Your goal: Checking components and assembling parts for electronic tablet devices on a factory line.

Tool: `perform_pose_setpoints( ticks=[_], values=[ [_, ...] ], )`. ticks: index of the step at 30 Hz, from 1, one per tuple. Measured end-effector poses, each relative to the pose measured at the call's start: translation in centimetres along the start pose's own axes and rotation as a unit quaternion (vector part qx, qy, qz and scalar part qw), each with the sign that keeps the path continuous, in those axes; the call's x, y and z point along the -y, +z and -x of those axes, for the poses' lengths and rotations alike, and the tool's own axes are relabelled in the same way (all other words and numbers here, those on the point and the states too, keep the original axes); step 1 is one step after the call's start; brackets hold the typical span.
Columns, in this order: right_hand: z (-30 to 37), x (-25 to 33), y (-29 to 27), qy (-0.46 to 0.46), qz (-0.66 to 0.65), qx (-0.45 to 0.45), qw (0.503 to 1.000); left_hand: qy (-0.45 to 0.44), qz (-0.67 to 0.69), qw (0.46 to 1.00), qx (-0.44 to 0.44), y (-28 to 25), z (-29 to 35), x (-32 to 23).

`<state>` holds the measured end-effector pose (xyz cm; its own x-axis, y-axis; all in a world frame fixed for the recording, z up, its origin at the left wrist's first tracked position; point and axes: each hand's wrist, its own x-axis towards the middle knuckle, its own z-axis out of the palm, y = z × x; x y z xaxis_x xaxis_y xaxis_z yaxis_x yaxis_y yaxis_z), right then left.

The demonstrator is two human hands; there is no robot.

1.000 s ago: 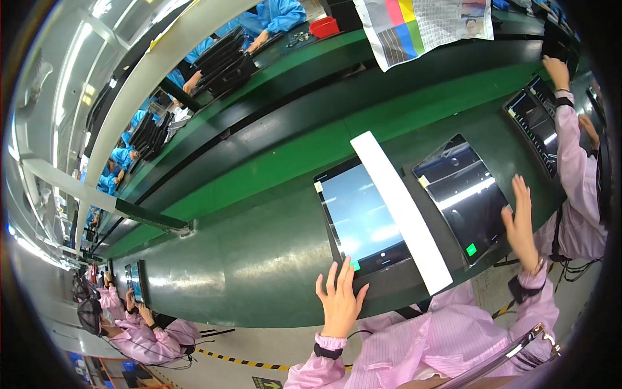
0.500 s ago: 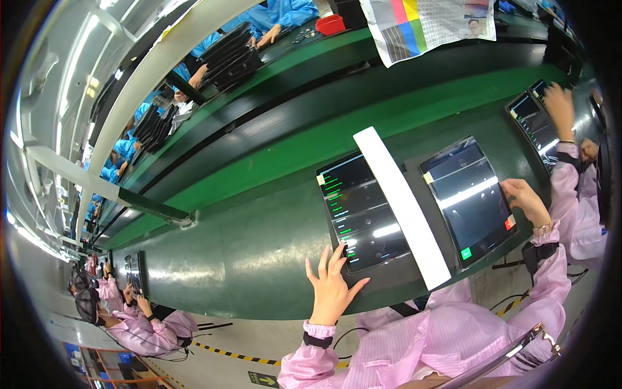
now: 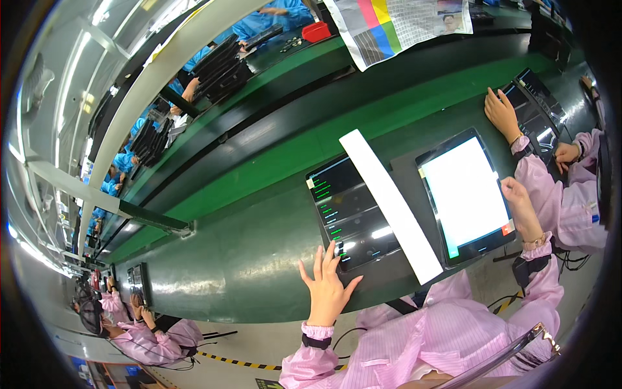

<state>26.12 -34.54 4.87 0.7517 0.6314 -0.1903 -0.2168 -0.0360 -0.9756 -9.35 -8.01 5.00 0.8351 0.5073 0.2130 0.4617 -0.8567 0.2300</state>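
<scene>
Two dark tablets lie side by side on the green bench. The left tablet (image 3: 353,220) shows lines of green text on a dark screen; the right tablet (image 3: 463,194) has a bright white screen with a green patch and a red patch near its bottom corners. A long white strip (image 3: 392,207) stretches between them, covering the left tablet's right side. My left hand (image 3: 327,288) is spread, its fingertips at the left tablet's lower left edge. My right hand (image 3: 520,202) is curled beside the right tablet's right edge; whether anything is inside its fingers is hidden.
Another person's hand (image 3: 502,115) reaches over more tablets (image 3: 538,123) at the right. Across the bench are a printed colour sheet (image 3: 402,29), a red tray (image 3: 316,32) and stacked black cases (image 3: 223,68). A metal post arm (image 3: 155,217) meets the bench at left.
The right tablet's screen has turned from dark to white. My right hand's fingers have curled in. The neighbour's hand has moved left, and the whole view has shifted slightly.
</scene>
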Motion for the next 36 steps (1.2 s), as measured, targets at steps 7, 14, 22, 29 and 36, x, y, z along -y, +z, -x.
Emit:
perform_pose_setpoints(
  ticks=[7,14,22,29,36],
  values=[
    [0.5,1.3,-0.7,-0.135,0.022,-0.081,0.987,0.034,0.279,0.957,-0.075,-1.0,-2.0,-5.5],
    [2.9,1.7,8.6,-0.185,-0.080,-0.080,0.976,-0.091,0.862,0.463,0.187,-0.3,-4.1,-10.8],
    [3.3,3.8,11.8,-0.249,-0.014,0.156,0.956,-0.163,0.872,0.455,0.081,1.3,-1.6,-6.4],
    [0.4,9.1,14.5,-0.385,-0.061,0.062,0.919,-0.177,0.865,0.468,0.042,2.3,-1.1,-6.3],
    [0.6,9.4,13.8,-0.492,-0.027,0.019,0.870,-0.172,0.871,0.457,0.050,2.6,-1.6,-5.7]
  ],
)
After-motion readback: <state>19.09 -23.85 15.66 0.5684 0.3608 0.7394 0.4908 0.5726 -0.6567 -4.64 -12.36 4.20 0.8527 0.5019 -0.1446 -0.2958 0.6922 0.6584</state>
